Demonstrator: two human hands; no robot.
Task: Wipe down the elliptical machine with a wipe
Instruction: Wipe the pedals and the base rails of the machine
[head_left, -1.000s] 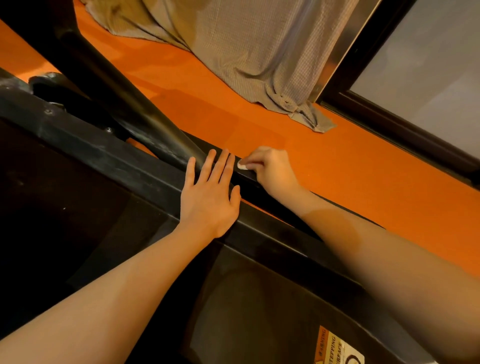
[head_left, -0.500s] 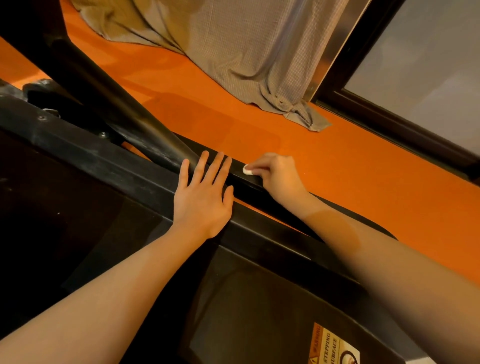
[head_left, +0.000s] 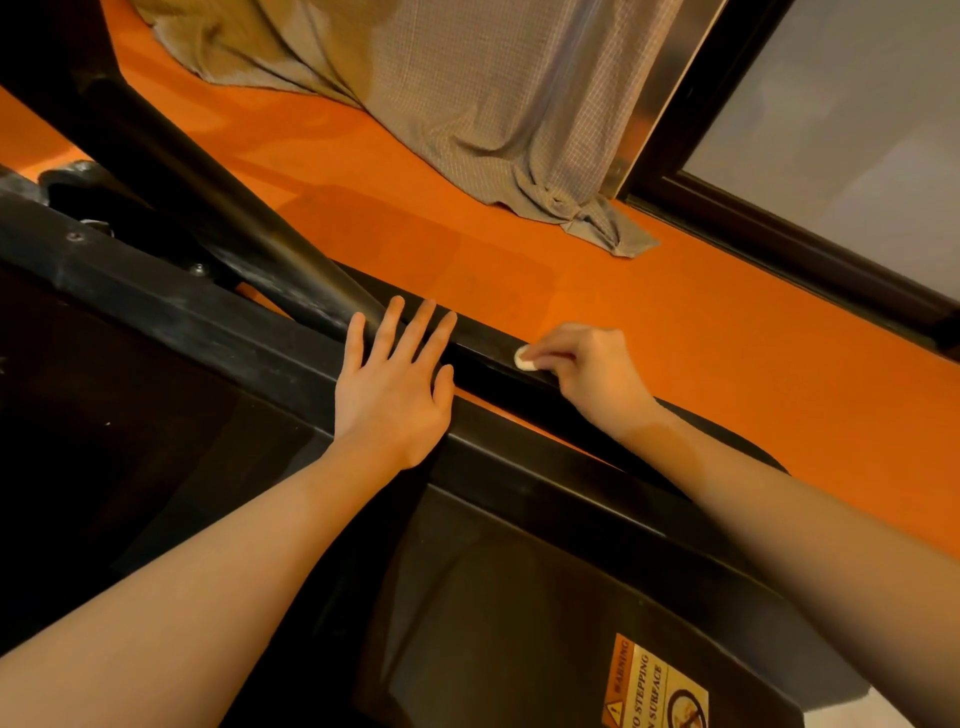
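Hands are seen from above against the black frame of the elliptical machine (head_left: 171, 312); the left hand (head_left: 392, 387) is laid flat on a black rail, its fingers straight and spread, with nothing held; the right hand (head_left: 587, 366) is curled, and a small white wipe (head_left: 524, 358) is pinched at its fingertips and pressed against the narrow black bar beside the rail, just to the right of the left hand; only a small part of the wipe is shown, the rest being hidden under the fingers. A thick black tube (head_left: 208, 208) is run diagonally from the upper left down to the left fingertips; a dark plastic cover (head_left: 519, 613) is seen below the rail, and a yellow warning label (head_left: 654, 691) is stuck on it near the lower edge. An orange floor (head_left: 727, 364) is spread behind the machine; a beige curtain (head_left: 493, 93) is draped onto it, beside a dark-framed window (head_left: 841, 130). No container is shown.
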